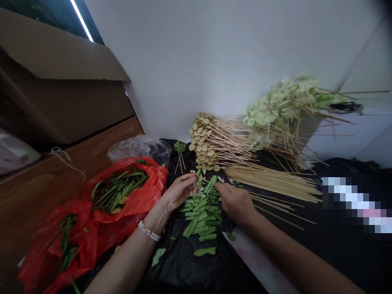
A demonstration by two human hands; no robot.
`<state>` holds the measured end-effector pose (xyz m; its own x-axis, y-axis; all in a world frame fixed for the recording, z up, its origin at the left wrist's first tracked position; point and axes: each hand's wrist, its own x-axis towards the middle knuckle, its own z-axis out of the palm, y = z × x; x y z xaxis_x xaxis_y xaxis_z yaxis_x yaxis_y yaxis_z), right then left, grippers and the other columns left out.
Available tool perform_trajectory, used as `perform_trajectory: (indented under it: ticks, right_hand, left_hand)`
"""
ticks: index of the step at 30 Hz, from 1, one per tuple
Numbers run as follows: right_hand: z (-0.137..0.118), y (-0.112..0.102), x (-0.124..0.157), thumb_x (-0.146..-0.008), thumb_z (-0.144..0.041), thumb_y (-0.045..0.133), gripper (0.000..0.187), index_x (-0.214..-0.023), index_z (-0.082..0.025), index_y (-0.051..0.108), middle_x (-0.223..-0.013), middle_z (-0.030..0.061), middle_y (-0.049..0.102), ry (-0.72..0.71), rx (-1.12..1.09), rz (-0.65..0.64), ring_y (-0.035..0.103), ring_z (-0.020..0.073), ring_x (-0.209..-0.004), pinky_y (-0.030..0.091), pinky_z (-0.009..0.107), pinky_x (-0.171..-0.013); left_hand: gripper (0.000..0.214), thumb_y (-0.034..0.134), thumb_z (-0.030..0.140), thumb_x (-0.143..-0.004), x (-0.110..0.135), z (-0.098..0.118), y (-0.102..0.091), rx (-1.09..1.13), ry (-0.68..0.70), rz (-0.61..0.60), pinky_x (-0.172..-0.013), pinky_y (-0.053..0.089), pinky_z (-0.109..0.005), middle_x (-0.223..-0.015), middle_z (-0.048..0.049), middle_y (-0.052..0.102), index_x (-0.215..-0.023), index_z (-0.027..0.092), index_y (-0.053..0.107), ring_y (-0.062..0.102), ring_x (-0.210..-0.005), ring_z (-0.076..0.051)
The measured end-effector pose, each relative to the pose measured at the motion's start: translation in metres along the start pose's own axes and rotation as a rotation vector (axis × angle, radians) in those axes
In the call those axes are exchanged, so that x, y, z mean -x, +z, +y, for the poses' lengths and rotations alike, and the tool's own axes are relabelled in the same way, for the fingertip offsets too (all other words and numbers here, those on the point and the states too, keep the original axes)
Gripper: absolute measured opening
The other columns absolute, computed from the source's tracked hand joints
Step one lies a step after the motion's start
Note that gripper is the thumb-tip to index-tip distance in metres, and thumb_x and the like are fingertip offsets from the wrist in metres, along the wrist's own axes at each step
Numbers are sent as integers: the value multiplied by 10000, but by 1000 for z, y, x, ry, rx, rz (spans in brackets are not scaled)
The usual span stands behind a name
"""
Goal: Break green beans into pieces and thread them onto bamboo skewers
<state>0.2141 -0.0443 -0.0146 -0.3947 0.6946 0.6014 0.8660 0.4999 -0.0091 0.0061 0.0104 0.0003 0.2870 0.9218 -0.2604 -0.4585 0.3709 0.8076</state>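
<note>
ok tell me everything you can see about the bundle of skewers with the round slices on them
The bundle of skewers is a dense fan of thin, pale sticks that look like bamboo, each tipped with a round tan slice; what the slices are cannot be told. The slices overlap in a crowded column at the left end, near the white wall, while the bare sticks spread rightward. It lies on black plastic sheeting; neither of the hands touches it.

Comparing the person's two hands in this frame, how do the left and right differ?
The left hand is raised, its fingertips pinching a green vegetable piece, while the right hand shows its back, fingers pointing down at the pile of cut green pieces. A beaded bracelet circles the left wrist; the right wrist has none. Both hands are bare, over that pile.
</note>
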Motion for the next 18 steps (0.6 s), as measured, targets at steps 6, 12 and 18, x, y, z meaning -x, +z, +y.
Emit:
perform_trajectory:
  ticks: [6,12,18]
  right_hand:
    - [-1,1,1,-836,-87,453,261,-1029,-169,608,-789,20,645,23,0,-38,557,120,-644,331,242,-584]
    - [-3,1,1,-819,-59,455,260,-1003,-162,606,-771,19,637,9,-2,-27,562,127,-637,332,244,-585]
    - [-3,3,1,-838,-66,442,235,-982,-176,592,-792,23,643,41,-54,-79,578,127,-679,346,232,-611]
  left_hand:
    - [231,822,123,-601,0,-3,3,-17,19,-2,-622,513,-188,-771,-54,700,-801,97,708,628,-641,-92]
    - [257,850,152,-560,1,-5,6,-69,35,30,-640,512,-185,-760,-52,706,-778,101,723,636,-656,-93]
    - [263,860,174,-545,4,-3,7,-120,39,21,-650,510,-192,-758,-54,712,-759,107,723,638,-657,-93]
